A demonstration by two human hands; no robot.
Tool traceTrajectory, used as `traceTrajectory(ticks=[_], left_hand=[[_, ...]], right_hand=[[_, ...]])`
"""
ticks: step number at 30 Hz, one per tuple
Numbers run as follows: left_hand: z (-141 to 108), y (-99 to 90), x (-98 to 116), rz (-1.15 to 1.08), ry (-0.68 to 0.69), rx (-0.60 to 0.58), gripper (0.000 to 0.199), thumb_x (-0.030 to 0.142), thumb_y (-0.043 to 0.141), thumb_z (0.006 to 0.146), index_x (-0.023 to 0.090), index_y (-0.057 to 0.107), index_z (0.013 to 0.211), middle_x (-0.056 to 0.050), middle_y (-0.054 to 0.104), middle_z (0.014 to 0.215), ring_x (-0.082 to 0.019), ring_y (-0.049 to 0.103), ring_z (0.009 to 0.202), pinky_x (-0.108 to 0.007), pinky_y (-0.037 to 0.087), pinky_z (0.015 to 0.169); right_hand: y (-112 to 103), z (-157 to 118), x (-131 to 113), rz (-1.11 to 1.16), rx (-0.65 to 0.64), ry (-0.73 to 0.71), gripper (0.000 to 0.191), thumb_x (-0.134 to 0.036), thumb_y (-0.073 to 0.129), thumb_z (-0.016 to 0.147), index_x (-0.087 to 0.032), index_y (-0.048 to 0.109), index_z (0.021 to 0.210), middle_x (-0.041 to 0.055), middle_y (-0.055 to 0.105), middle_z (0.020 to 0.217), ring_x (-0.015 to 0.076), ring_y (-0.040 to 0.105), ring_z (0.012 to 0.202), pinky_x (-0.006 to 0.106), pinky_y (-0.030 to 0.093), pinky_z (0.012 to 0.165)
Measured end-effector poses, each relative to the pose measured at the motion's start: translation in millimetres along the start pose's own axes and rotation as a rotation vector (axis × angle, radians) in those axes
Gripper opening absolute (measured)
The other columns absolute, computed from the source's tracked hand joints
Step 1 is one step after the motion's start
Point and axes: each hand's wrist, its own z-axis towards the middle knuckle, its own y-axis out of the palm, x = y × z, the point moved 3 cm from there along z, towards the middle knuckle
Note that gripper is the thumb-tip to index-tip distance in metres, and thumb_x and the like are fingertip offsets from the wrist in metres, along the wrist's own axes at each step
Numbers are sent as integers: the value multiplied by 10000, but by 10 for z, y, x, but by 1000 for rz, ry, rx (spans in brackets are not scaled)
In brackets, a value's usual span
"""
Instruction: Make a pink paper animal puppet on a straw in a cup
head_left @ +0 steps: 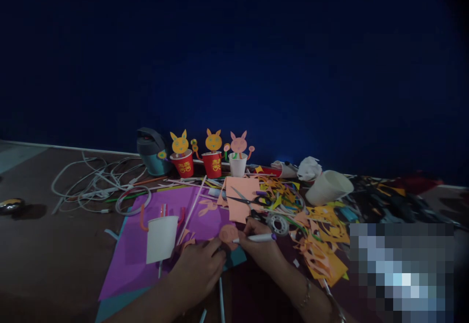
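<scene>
My left hand [200, 268] is closed on the edge of a small round salmon-pink paper disc [229, 233], which has drawn marks on it. A white marker [261, 238] with a purple end is gripped in my right hand [264, 254], its tip at the disc's right side. To the left of my hands, a white paper cup [161, 239] with bent straws sits on purple paper [126, 269]. Ear-shaped pink cut-outs [207, 207] lie beyond my left hand. Scissors [245, 201] rest half spread on salmon-pink paper [238, 186], just past my right hand.
Three cat-faced cups stand along the wall: a red cup [185, 165], another red cup [207, 165] and a white one [238, 165]. Paper scraps [322, 259], a tape roll [278, 224] and a tipped cup [326, 188] are right. Cables [91, 186] and a teal container [156, 159] are left.
</scene>
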Motion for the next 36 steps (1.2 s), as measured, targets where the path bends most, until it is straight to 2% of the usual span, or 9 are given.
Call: traceTrajectory(ticks=[8, 18, 24, 29, 36], left_hand=[[5, 34, -14, -3, 6, 2, 147, 206, 437, 904, 223, 576, 950, -42, 592, 1026, -199, 589, 839, -330, 481, 699], [-4, 20, -11, 6, 5, -3, 159, 215, 425, 913, 223, 574, 965, -46, 592, 1026, -192, 595, 828, -321, 480, 693], [1, 17, -6, 1, 6, -7, 146, 207, 434, 905, 221, 571, 953, -43, 595, 1027, -203, 594, 844, -333, 486, 697], [3, -2, -1, -7, -5, -14, 156, 212, 425, 908, 226, 572, 959, -41, 597, 1027, -206, 596, 815, -351, 492, 687], [-4, 6, 3, -4, 1, -5, 140, 199, 452, 898, 209, 586, 940, -55, 598, 1016, -197, 594, 849, -322, 481, 710]], right_hand=[[5, 0, -9, -16, -14, -4, 230, -184, 578, 665, -217, 378, 557, -85, 334, 484, 82, 292, 476, 208, 214, 432], [11, -6, -19, 17, -36, 13, 233, -266, 579, 725, -210, 403, 582, -76, 367, 508, 86, 328, 483, 203, 245, 434], [10, -8, -26, 15, -32, 10, 254, -231, 595, 690, -213, 378, 559, -87, 332, 476, 78, 286, 468, 200, 222, 424], [9, -5, -36, -6, -21, 11, 234, -260, 591, 706, -211, 405, 572, -80, 359, 479, 80, 309, 459, 201, 225, 417], [17, -3, -10, 5, -25, 12, 259, -240, 585, 698, -219, 372, 552, -89, 322, 473, 81, 295, 456, 210, 218, 424]])
